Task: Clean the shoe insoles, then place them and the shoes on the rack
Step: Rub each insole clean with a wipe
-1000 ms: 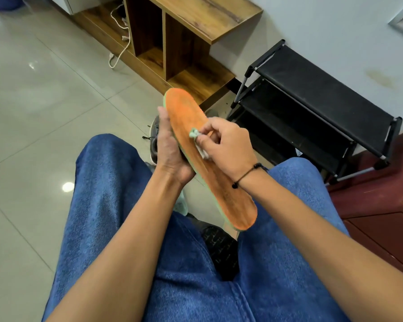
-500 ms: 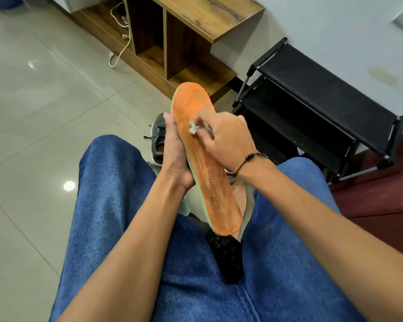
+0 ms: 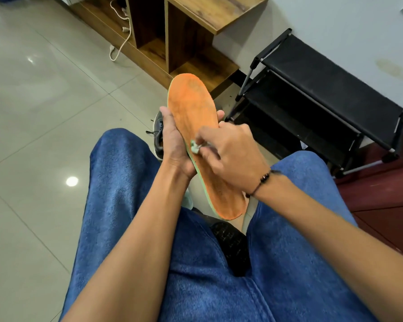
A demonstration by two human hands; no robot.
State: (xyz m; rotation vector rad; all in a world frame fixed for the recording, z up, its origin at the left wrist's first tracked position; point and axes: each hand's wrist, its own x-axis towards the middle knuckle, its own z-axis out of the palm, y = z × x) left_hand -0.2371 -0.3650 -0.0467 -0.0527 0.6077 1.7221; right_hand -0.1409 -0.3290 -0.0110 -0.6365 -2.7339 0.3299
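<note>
The left hand (image 3: 173,145) grips the orange insole (image 3: 196,126) from beneath, thumb along its left edge and fingertips (image 3: 220,113) curling up over its right edge. The right hand (image 3: 230,154) pinches a small wad of white cloth (image 3: 194,147) between thumb and fingers and presses it against the insole's top face, close to the left edge and about halfway along its length. A dark beaded bracelet (image 3: 262,182) circles the right wrist.

The insole is held in the air above the gap between the person's knees, toe end pointing away and heel end nearest the body. Its orange face looks worn and mottled, and a thin green rim runs along its left edge.

Directly below the insole, on the tiled floor (image 3: 44,89), a dark grey shoe (image 3: 158,135) with black laces shows beside the left hand, mostly hidden behind it. Under the insole's heel end a sliver of a second orange insole (image 3: 245,201) peeks out. Nearer the body than the insole, a black shoe (image 3: 233,247) lies between the legs, which are in blue jeans (image 3: 121,182).

Right of the insole stands a black two-tier shoe rack (image 3: 323,89) against the wall. Beyond the insole's toe end is a wooden shelf unit (image 3: 196,31), with a white cable (image 3: 121,40) trailing at its left.
</note>
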